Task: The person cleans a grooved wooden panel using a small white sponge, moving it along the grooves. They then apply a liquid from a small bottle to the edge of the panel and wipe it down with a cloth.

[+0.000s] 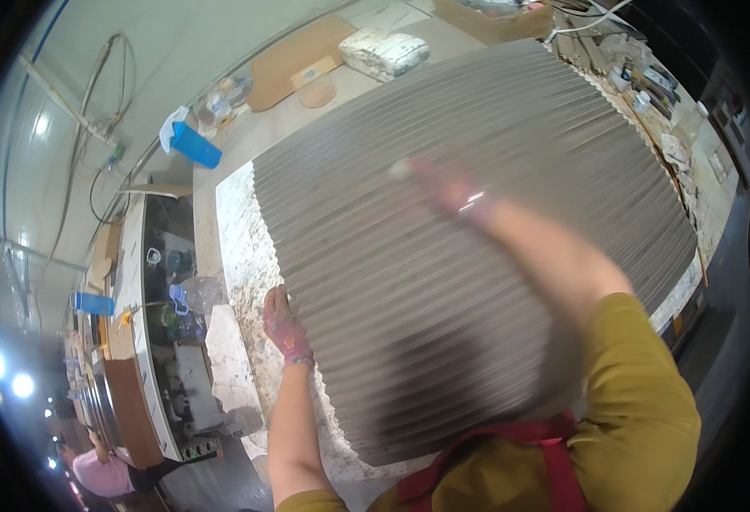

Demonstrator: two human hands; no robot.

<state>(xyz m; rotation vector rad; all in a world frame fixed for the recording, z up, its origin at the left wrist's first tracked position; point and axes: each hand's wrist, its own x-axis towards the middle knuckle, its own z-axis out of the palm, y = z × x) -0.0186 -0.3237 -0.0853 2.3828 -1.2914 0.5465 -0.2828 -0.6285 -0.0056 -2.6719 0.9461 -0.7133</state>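
Observation:
A large grey-brown sheet with close parallel ridges (332,196) lies across the worktable in front of me. My left hand (286,330), in a pink patterned glove, rests with its fingers stretched out at the sheet's scalloped left edge. Over the middle of the sheet is my right hand (447,186), also gloved in pink and smeared by motion. Something pale shows at its fingertips, too blurred to name. Whether that hand grips anything, or touches the ridges, cannot be made out.
A speckled white board (243,230) shows beyond the sheet's left edge. Behind it stand a blue container (194,147), a brown board (298,64) and a white wrapped bundle (383,53). Jars and scraps (639,94) crowd the far right. Another person (102,469) is at the lower left.

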